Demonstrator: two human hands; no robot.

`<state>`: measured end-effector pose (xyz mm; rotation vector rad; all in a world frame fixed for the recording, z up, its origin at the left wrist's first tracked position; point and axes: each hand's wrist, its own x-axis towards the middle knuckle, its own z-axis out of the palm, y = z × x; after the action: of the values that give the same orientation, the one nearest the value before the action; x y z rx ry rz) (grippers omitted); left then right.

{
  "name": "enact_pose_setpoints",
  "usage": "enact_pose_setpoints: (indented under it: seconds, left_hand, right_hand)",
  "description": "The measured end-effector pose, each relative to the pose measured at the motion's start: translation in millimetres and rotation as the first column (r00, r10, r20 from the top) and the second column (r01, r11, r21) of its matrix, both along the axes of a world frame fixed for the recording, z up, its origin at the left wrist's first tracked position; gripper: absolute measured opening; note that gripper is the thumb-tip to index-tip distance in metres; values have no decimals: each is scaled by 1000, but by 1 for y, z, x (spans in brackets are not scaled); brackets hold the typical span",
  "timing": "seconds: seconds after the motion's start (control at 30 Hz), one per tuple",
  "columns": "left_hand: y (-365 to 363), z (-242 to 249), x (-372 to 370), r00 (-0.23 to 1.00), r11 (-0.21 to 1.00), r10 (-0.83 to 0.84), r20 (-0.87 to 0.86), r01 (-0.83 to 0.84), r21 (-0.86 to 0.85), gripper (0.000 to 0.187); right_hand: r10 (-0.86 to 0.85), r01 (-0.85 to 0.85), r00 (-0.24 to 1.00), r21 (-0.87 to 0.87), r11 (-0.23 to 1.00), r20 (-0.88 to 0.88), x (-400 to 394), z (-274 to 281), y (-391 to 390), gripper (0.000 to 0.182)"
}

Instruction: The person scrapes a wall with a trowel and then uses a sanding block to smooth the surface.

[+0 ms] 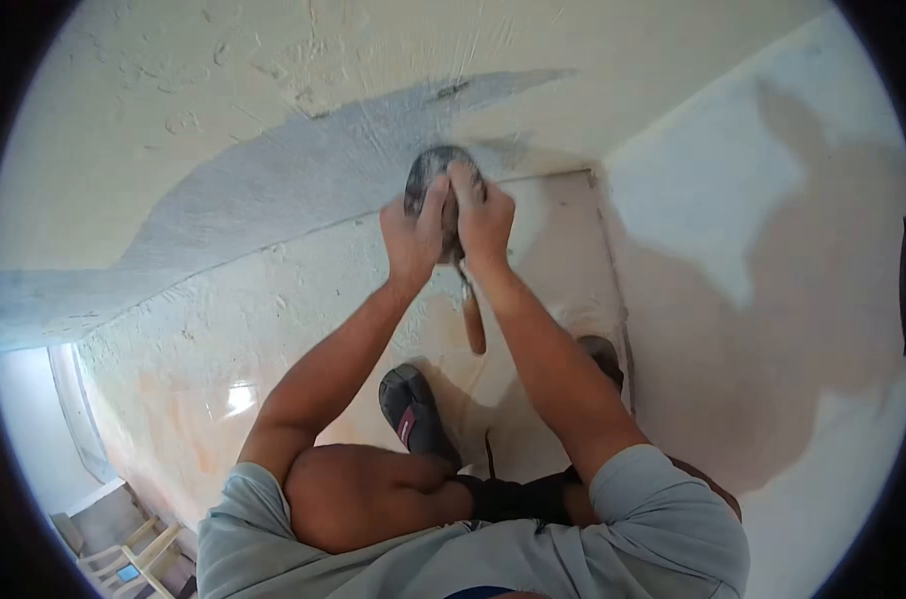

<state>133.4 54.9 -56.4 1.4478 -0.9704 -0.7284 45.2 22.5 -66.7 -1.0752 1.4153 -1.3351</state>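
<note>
A trowel (pixel 435 166) with a rounded grey blade lies flat against the wall just above the floor line. Its wooden handle (pixel 474 326) points back toward me. My left hand (pixel 411 238) presses on the left side of the blade with fingers on the metal. My right hand (pixel 486 222) presses on the right side, right beside the left hand. Both arms are stretched forward from a squat. A band of wet grey plaster (pixel 273 190) runs along the wall to the left of the blade.
The cream wall (pixel 223 70) above the band is rough and scratched. A white side wall (pixel 772 250) meets it in the corner at right. My shoes (pixel 413 411) stand on the dusty floor (pixel 273 319). Wooden furniture (pixel 133 554) shows at lower left.
</note>
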Motion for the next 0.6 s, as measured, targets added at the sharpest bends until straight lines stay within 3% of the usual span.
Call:
enact_pose_setpoints:
  seconds: [0.1, 0.13, 0.17, 0.2, 0.23, 0.27, 0.37, 0.43, 0.47, 0.53, 0.6]
  left_hand:
    - [4, -17, 9, 997, 1000, -4, 75, 5, -8, 43]
    - [-8, 0, 11, 997, 998, -23, 71, 19, 60, 42]
    - [-17, 28, 10, 990, 999, -36, 136, 36, 5, 40]
    - [-24, 45, 5, 979, 997, -43, 197, 54, -48, 39]
    - [-28, 38, 1, 992, 989, -33, 120, 50, -138, 37]
    - [-25, 34, 3, 993, 990, -31, 114, 47, -134, 37]
    - [-7, 23, 19, 967, 988, -148, 208, 134, 79, 37]
    - [18, 5, 22, 985, 994, -102, 139, 97, 42, 36]
    - [33, -6, 29, 978, 988, -127, 167, 110, 113, 33]
    - [59, -13, 31, 992, 984, -124, 18, 120, 131, 33]
    - [61, -17, 29, 983, 998, -51, 178, 43, 51, 31]
  right_hand:
    - [3, -2, 999, -20, 1000, 54, 6, -7, -1, 46]
    - [7, -6, 996, -14, 1000, 91, 8, -2, -8, 48]
    - [6, -2, 990, -23, 1000, 137, 8, 12, -21, 49]
    - [15, -1, 960, -50, 999, 279, 10, 14, -27, 48]
    - [32, 2, 911, -83, 997, 411, 10, 19, -30, 48]
    - [2, 7, 963, -32, 999, 270, 6, 25, -24, 47]
    - [-40, 13, 927, 76, 997, 373, 18, -2, -8, 49]
    - [26, -69, 943, 119, 991, 331, 24, -32, 11, 49]
    - [73, -129, 919, 121, 984, 388, 27, -42, 25, 48]
    - [29, -165, 886, 255, 953, 462, 35, -47, 42, 47]
    - [12, -137, 888, 238, 962, 460, 42, -43, 43, 48]
